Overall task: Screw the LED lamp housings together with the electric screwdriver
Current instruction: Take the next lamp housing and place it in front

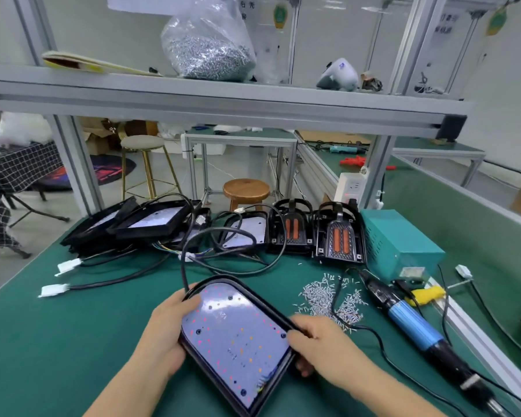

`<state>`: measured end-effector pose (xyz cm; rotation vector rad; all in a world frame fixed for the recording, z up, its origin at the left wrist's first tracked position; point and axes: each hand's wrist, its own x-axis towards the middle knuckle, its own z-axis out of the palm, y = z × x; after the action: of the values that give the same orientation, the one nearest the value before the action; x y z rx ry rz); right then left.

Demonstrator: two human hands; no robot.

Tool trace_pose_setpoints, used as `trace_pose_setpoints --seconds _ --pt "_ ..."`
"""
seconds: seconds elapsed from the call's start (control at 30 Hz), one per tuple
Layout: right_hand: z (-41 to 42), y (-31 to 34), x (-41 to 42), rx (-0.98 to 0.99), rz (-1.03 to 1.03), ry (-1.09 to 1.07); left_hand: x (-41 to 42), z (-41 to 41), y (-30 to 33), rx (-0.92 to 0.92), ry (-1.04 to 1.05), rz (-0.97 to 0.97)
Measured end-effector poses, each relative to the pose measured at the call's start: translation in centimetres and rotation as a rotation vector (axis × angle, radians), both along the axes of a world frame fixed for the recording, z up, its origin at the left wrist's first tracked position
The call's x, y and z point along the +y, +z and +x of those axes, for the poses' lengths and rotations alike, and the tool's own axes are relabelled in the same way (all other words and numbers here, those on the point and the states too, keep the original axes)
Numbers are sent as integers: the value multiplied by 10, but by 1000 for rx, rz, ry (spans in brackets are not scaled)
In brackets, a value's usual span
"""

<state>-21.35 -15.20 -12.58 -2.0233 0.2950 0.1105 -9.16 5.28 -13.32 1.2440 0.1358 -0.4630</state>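
A black LED lamp housing with a shiny white LED board lies tilted in front of me on the green mat. My left hand grips its left rim, thumb on the top edge. My right hand holds its right rim, fingers curled round the edge. The blue and black electric screwdriver lies on the mat to the right, untouched. A heap of small silver screws sits between the housing and the screwdriver. A black cable runs up from the housing's top corner.
More housings and two black back covers with orange inserts line the back of the bench among tangled cables. A teal power box stands at right. A bag of screws sits on the overhead shelf.
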Motion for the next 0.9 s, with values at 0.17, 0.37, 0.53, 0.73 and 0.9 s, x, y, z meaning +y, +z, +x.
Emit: trace_pose_setpoints --seconds 0.17,0.37,0.53,0.73,0.9 --pt "28 19 -33 -119 -392 -73 6 5 -11 -24 -9 111" --pt "83 24 -100 -120 -1054 -358 9 1 -13 -20 -23 133" --pt "105 7 -125 -75 -1379 -248 8 -1 -13 -29 -30 105" --pt "102 -5 -132 -144 -1581 -126 7 -2 -12 -16 -42 62" --pt "93 -1 -135 -274 -1549 -97 10 -2 -10 -4 -68 53"
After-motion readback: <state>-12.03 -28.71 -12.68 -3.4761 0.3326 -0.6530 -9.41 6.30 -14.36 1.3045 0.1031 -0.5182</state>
